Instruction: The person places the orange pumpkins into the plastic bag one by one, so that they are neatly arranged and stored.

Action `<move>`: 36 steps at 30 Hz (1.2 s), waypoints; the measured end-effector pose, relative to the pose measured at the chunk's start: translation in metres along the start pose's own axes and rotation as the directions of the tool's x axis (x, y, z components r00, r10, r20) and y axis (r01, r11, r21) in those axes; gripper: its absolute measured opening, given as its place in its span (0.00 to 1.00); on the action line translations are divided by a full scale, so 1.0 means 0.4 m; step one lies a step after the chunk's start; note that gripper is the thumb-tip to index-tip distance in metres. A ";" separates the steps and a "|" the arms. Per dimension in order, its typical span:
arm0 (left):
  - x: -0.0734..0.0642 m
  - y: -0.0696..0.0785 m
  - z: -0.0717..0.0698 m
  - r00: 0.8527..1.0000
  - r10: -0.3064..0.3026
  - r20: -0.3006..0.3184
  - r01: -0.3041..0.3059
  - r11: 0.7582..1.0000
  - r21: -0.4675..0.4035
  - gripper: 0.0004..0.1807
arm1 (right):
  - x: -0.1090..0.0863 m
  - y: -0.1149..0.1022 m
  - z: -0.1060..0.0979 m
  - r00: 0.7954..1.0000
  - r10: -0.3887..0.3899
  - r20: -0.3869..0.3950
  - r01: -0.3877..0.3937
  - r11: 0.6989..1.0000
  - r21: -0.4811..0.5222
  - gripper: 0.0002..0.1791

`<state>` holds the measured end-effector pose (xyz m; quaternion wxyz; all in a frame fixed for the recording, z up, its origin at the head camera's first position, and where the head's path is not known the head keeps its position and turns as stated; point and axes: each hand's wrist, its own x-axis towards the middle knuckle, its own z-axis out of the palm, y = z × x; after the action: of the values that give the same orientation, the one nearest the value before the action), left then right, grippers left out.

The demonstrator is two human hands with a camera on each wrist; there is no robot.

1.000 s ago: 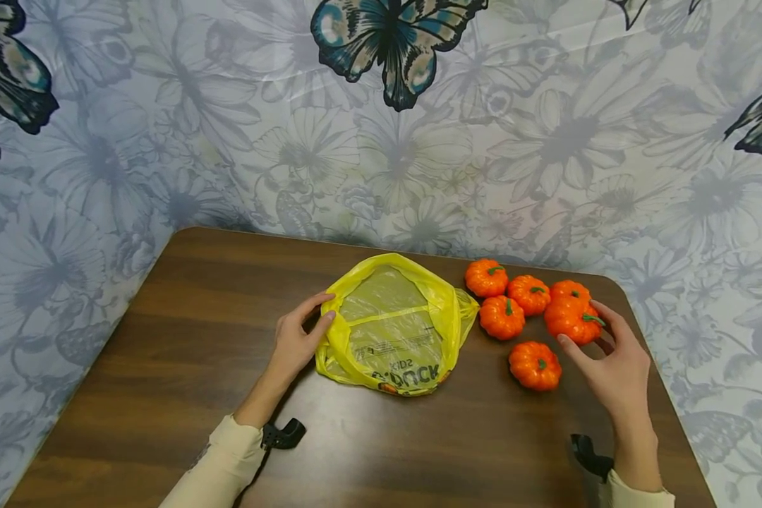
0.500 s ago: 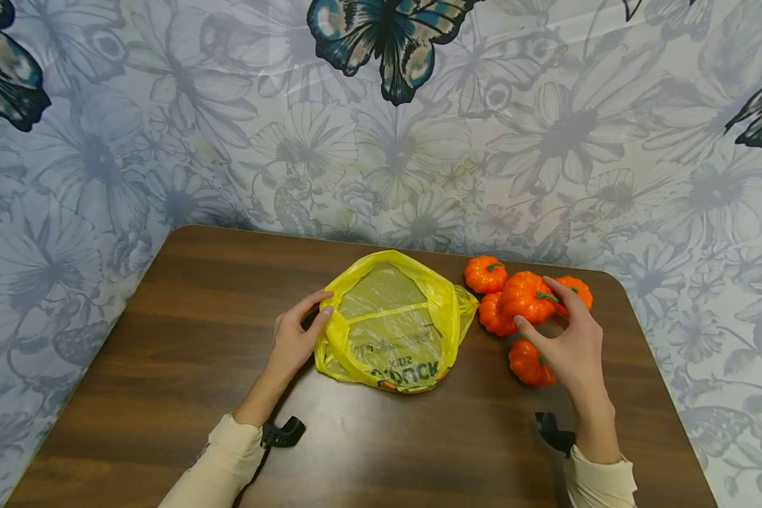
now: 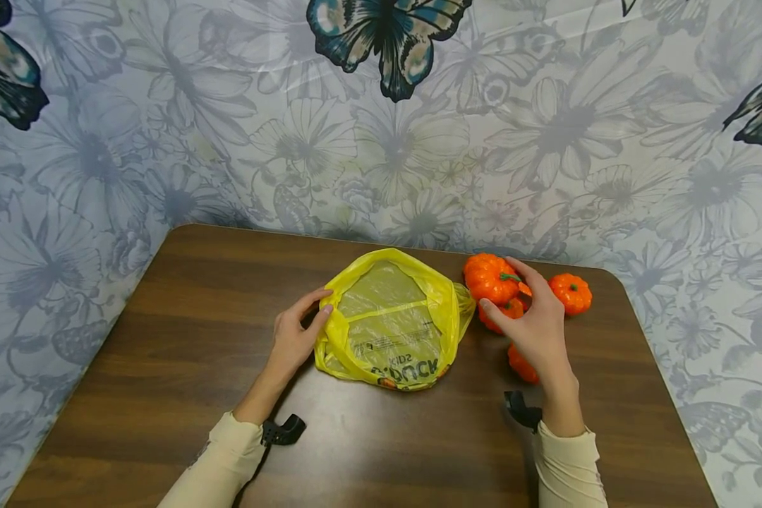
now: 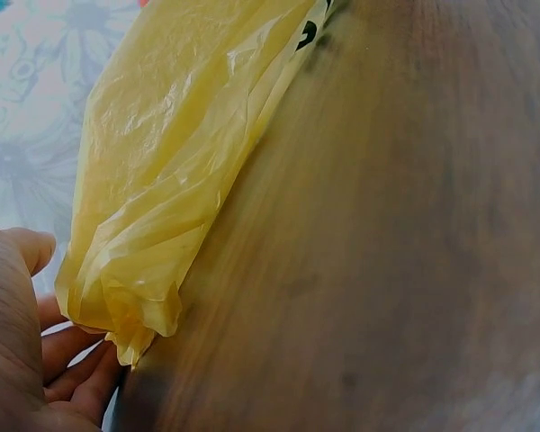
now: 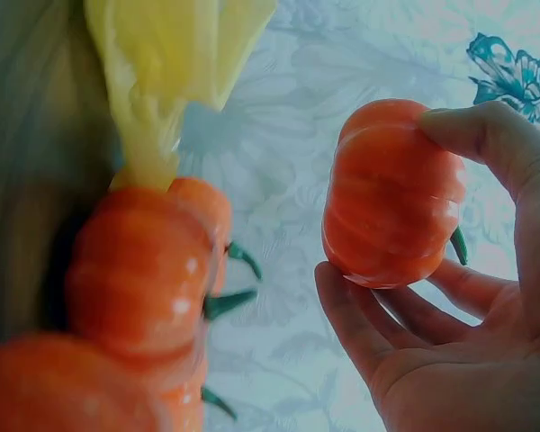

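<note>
A yellow plastic bag (image 3: 447,317) lies with its mouth spread wide, dark lettering showing inside. My left hand (image 3: 295,335) holds its left rim between thumb and fingers; in the left wrist view the bag's side (image 4: 162,153) runs along beside that hand (image 4: 27,351). To the right of the bag, my right hand (image 3: 536,328) grips a small orange pumpkin (image 3: 486,277) with a green stem. The right wrist view shows this pumpkin (image 5: 391,198) raised between thumb and fingers, apart from the others. It hides part of the group behind it in the head view.
Several more pumpkins stand at the table's back right: one (image 3: 570,293) near the corner, one (image 3: 522,363) partly behind my wrist, one (image 3: 500,317) under the held one. The brown table (image 3: 216,296) backs onto a flowered wall covering (image 3: 394,176).
My right hand has carried the pumpkin leftward from the right end of the group, over the others, close to the bag's right side. The left hand stays at the bag's rim.
</note>
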<state>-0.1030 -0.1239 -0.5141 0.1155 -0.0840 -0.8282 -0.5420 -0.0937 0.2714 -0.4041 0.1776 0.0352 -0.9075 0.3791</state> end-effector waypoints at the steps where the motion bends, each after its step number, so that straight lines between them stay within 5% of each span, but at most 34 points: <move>1: 0.000 0.000 0.000 1.000 -0.001 -0.001 0.001 1.000 0.001 0.18 | 0.004 -0.005 0.006 1.000 -0.005 0.002 0.005 1.000 0.003 0.42; 16: 0.002 -0.001 0.000 1.000 0.013 -0.002 -0.013 1.000 -0.012 0.18 | 0.052 -0.073 0.086 0.992 -0.126 0.013 0.125 0.990 0.067 0.41; 36: 0.006 0.000 -0.005 1.000 0.020 -0.007 -0.020 0.999 -0.035 0.17 | 0.095 -0.180 0.183 0.983 -0.170 0.072 0.150 0.963 0.222 0.41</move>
<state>-0.1052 -0.1258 -0.5125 0.1223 -0.0922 -0.8173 -0.5555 -0.1366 0.1717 -0.3895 0.1617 0.1446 -0.8623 0.4577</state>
